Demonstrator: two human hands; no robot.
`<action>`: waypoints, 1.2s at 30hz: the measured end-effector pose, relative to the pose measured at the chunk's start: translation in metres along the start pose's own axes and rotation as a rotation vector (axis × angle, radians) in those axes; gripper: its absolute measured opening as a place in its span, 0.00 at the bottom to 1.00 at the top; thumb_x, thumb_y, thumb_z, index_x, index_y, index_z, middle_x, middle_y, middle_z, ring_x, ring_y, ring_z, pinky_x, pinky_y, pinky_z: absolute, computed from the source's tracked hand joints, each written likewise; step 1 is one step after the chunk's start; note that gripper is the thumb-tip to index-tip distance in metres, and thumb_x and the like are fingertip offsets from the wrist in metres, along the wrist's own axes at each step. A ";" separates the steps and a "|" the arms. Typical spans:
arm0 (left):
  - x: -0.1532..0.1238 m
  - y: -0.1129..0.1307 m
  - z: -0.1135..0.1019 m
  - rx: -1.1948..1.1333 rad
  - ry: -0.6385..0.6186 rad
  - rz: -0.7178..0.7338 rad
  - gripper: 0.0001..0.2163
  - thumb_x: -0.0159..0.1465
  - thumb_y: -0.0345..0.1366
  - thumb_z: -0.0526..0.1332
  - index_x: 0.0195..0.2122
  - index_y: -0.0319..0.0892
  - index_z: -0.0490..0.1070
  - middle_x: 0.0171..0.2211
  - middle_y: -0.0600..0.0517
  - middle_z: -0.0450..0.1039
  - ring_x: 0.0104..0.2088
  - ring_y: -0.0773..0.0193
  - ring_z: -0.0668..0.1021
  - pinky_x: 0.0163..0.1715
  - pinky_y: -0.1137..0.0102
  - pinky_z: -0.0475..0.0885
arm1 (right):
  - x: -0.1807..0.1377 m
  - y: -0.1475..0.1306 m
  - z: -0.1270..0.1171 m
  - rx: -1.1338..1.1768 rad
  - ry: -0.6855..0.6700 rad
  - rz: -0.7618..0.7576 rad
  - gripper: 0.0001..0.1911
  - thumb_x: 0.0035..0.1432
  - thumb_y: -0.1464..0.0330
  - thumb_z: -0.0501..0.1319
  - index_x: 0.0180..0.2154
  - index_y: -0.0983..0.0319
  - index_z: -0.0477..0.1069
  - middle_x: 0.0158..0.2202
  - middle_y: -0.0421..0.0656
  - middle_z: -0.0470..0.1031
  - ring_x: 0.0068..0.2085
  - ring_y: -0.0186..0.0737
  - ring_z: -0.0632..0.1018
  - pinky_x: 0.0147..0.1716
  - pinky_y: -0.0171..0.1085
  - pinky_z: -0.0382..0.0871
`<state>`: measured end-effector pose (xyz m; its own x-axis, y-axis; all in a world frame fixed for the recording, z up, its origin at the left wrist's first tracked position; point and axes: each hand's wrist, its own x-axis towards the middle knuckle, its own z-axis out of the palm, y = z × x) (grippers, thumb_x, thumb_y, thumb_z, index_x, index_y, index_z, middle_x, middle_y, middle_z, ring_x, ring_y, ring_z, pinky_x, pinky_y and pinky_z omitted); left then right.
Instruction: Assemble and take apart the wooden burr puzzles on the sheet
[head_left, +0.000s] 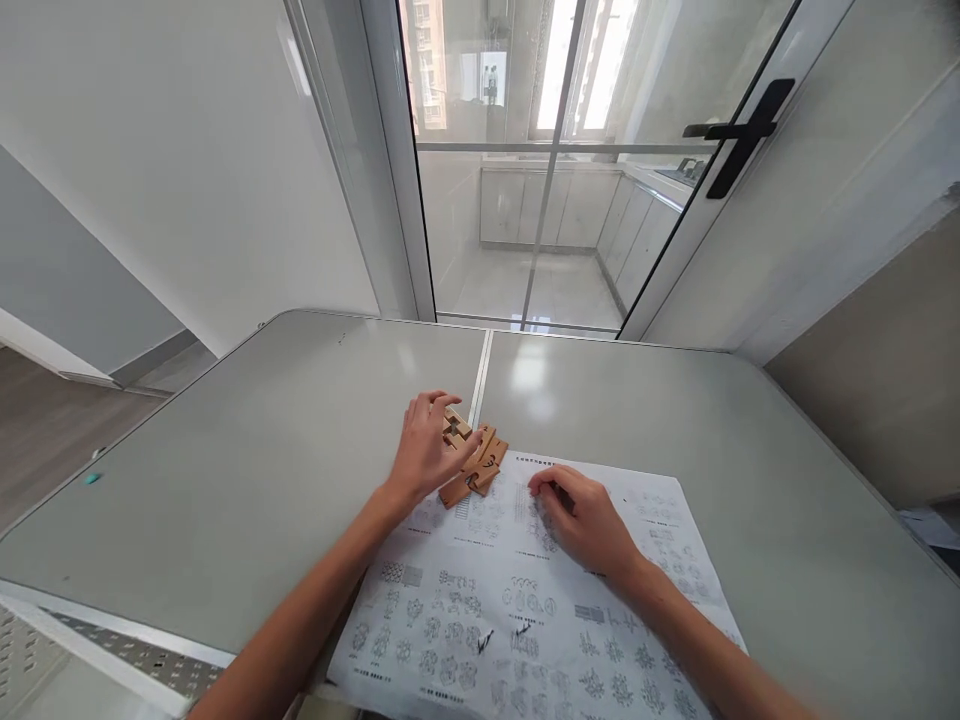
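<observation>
My left hand (429, 447) is at the middle of the table with thumb and fingers apart. Between them sits a light wooden interlocking puzzle block (456, 430); whether the fingertips touch it, I cannot tell. Just right of my thumb lies a loose pile of brown wooden puzzle pieces (484, 463) with dark marks, partly on the upper left edge of a printed sheet (555, 600). On that sheet rests my right hand (581, 510), its fingers curled and pressed together. Anything inside those fingers is hidden. Small line drawings of puzzle parts cover the paper.
A pale grey table (300, 440) with a seam down its middle spreads around the sheet. A small teal bit (91, 479) lies near its left edge. Behind the table stands a glass door with a black handle (750, 135).
</observation>
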<state>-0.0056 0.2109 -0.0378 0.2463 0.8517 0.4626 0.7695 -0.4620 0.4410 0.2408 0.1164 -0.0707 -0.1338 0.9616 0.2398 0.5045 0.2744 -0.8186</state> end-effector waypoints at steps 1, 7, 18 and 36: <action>-0.002 -0.005 0.002 -0.016 -0.017 -0.021 0.23 0.64 0.46 0.69 0.57 0.45 0.68 0.57 0.42 0.68 0.59 0.46 0.72 0.59 0.51 0.69 | 0.000 0.000 0.000 0.002 0.001 -0.003 0.12 0.70 0.70 0.53 0.38 0.57 0.75 0.36 0.43 0.80 0.35 0.43 0.77 0.35 0.40 0.70; -0.008 -0.019 0.013 -0.036 -0.063 -0.082 0.26 0.64 0.49 0.69 0.58 0.45 0.66 0.58 0.43 0.69 0.58 0.47 0.72 0.62 0.51 0.67 | 0.002 -0.001 0.001 -0.019 0.018 -0.023 0.12 0.69 0.71 0.53 0.38 0.57 0.76 0.36 0.43 0.80 0.35 0.43 0.78 0.33 0.39 0.69; 0.001 -0.030 0.020 -0.050 -0.036 -0.176 0.22 0.65 0.48 0.68 0.55 0.44 0.68 0.50 0.45 0.76 0.51 0.49 0.77 0.56 0.53 0.71 | 0.001 0.001 0.001 -0.031 0.008 -0.015 0.12 0.69 0.70 0.53 0.38 0.57 0.76 0.37 0.44 0.81 0.35 0.44 0.78 0.35 0.40 0.70; 0.004 -0.029 0.015 -0.003 -0.003 -0.229 0.25 0.61 0.46 0.73 0.56 0.47 0.68 0.51 0.47 0.79 0.50 0.47 0.79 0.52 0.53 0.73 | 0.001 0.003 0.001 -0.021 0.007 -0.024 0.12 0.70 0.70 0.54 0.39 0.57 0.76 0.37 0.44 0.81 0.35 0.44 0.78 0.34 0.40 0.71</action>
<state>-0.0185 0.2310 -0.0601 0.0675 0.9351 0.3479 0.8038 -0.2575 0.5363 0.2413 0.1186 -0.0736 -0.1398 0.9546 0.2629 0.5189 0.2968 -0.8017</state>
